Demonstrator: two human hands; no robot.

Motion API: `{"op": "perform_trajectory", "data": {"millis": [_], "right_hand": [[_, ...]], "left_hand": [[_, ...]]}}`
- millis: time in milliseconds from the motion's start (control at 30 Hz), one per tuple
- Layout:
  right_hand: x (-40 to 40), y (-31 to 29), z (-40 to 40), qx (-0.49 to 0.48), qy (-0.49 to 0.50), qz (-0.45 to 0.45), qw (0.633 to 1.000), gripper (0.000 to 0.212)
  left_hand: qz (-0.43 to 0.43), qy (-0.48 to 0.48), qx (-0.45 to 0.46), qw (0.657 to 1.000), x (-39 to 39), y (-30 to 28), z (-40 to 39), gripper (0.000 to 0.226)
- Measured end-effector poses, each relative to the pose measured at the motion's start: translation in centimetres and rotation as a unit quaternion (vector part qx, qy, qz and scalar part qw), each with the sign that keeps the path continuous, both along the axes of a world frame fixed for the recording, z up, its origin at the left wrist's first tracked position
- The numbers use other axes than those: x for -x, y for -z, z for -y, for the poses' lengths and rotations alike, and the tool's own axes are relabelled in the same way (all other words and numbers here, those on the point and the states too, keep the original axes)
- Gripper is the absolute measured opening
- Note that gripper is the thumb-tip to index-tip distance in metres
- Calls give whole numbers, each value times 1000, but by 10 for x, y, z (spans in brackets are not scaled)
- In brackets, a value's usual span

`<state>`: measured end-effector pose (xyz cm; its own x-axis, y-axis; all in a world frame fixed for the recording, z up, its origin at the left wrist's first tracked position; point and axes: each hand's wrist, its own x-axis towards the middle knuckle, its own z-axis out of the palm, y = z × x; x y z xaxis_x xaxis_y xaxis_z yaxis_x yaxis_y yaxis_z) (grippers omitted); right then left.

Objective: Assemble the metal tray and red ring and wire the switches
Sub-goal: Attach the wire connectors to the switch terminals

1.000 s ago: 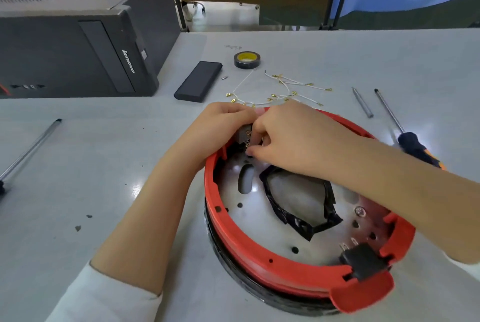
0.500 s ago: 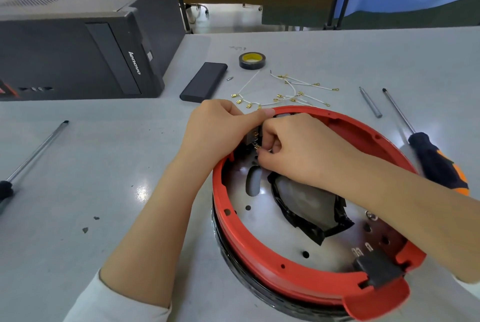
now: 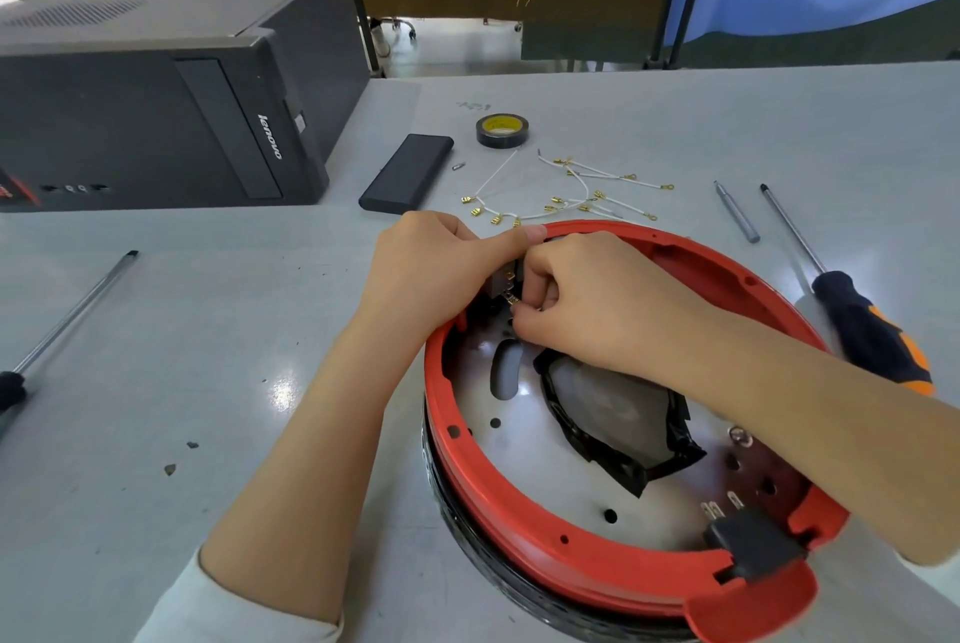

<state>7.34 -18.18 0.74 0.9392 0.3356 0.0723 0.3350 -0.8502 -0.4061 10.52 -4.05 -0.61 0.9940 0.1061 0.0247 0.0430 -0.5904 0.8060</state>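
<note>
The red ring (image 3: pixel 524 528) sits on the round metal tray (image 3: pixel 535 455), which has a black-taped opening in its middle. My left hand (image 3: pixel 436 268) grips the ring's far-left rim, thumb along the top, beside a grey switch (image 3: pixel 500 281) mounted there. My right hand (image 3: pixel 587 299) is curled inside the ring and pinches a brass wire terminal (image 3: pixel 513 300) at that switch. A second black switch (image 3: pixel 748 538) sits at the ring's near right by the red tab. Loose white wires (image 3: pixel 566 195) with brass terminals lie on the table behind the ring.
A black computer case (image 3: pixel 156 112) stands at the back left. A black box (image 3: pixel 408 172) and a tape roll (image 3: pixel 502 130) lie beyond the wires. An orange-handled screwdriver (image 3: pixel 852 320) and a metal bit (image 3: pixel 736 211) lie to the right, another screwdriver (image 3: pixel 67 320) at the left.
My right hand has shifted slightly lower at the switch, with the brass terminal now visible at its fingertips. My left hand keeps its hold on the rim.
</note>
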Motion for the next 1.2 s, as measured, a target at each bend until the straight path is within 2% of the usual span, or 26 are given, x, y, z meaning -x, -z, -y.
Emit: {"op": "perform_trajectory", "data": {"millis": [333, 500, 867, 1067, 1200], "right_hand": [[-3, 5, 2, -4, -5, 18, 1000, 15], [-1, 2, 8, 5, -23, 5, 1000, 8], [-4, 6, 5, 5, -38, 34, 999, 12], [-6, 3, 8, -3, -34, 4, 999, 16], [-3, -13, 16, -50, -25, -40, 998, 13]], "left_hand": [[12, -10, -15, 1000, 0, 0, 1, 60], [2, -17, -38, 999, -1, 0, 2, 64], [5, -19, -33, 999, -2, 0, 1, 62], [-11, -5, -1, 1000, 1, 0, 1, 58], [-46, 23, 57, 997, 1, -1, 1, 51]]}}
